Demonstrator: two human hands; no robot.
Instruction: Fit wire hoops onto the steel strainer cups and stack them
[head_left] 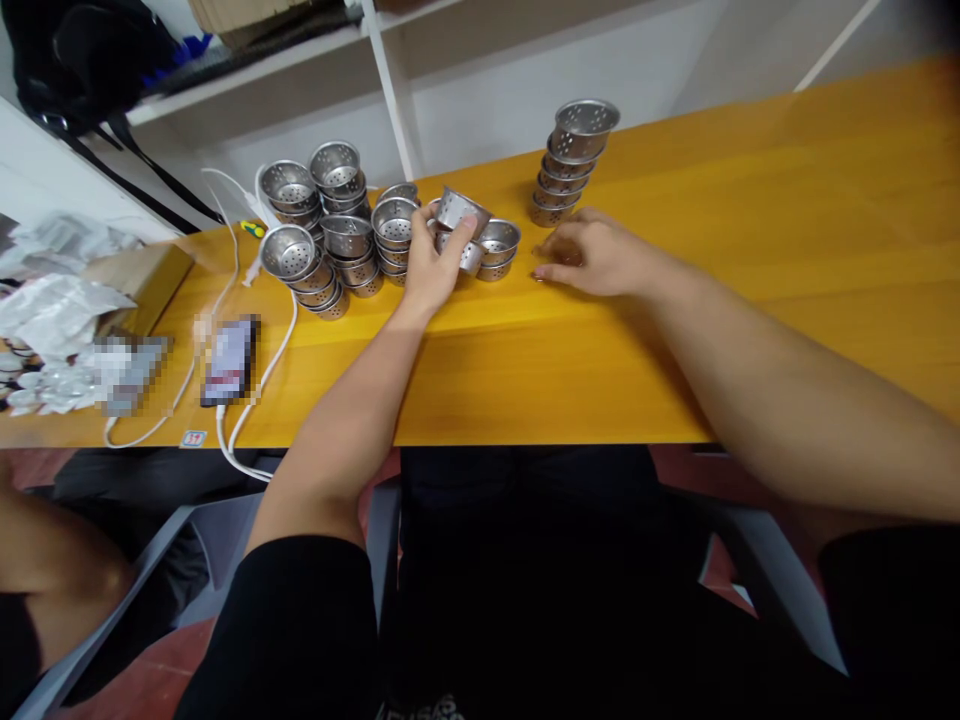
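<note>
My left hand [431, 265] is closed round a small perforated metal strainer cup [459, 210], held tilted just above a short stack of the same cups [496, 245]. My right hand [592, 255] rests palm down on the yellow table [585, 370], fingers loosely curled and pointing left, beside a tall leaning stack of cups [566, 165]. I cannot make out anything under its fingers. More stacks of cups [330, 235] crowd the table left of my left hand.
A phone [229, 358] and white cables [262, 380] lie near the table's front left. Crumpled plastic bags [56, 305] and a cardboard box sit at the far left. White shelving [390, 80] stands behind the table. Another person's arm [52, 575] shows at lower left.
</note>
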